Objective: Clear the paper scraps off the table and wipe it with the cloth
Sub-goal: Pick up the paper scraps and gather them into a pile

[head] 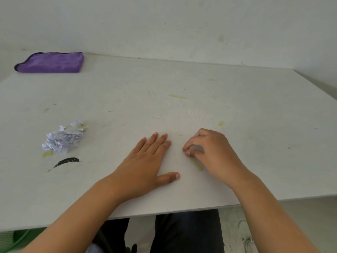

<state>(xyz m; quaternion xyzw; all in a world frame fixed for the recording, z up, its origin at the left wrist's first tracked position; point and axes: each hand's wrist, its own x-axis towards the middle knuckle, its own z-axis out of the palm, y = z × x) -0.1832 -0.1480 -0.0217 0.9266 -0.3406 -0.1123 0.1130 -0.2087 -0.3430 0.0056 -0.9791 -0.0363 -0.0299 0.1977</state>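
A heap of crumpled white paper scraps (62, 138) lies on the left part of the white table (237, 106). Folded flat at the far left corner against the wall is a purple cloth (52, 63). My left hand (145, 161) rests palm down on the table near the front edge, fingers straight and slightly apart, holding nothing. To its right, my right hand (209, 152) is curled with the fingertips pinched together on the table surface; whether a small scrap is between them is hidden.
Yellowish stains (177, 96) and a black smear (66, 161) mark the tabletop. A white wall runs behind the table and along its right side. Below the front edge are dark trousers (186, 232) and something green (16, 238) at the lower left.
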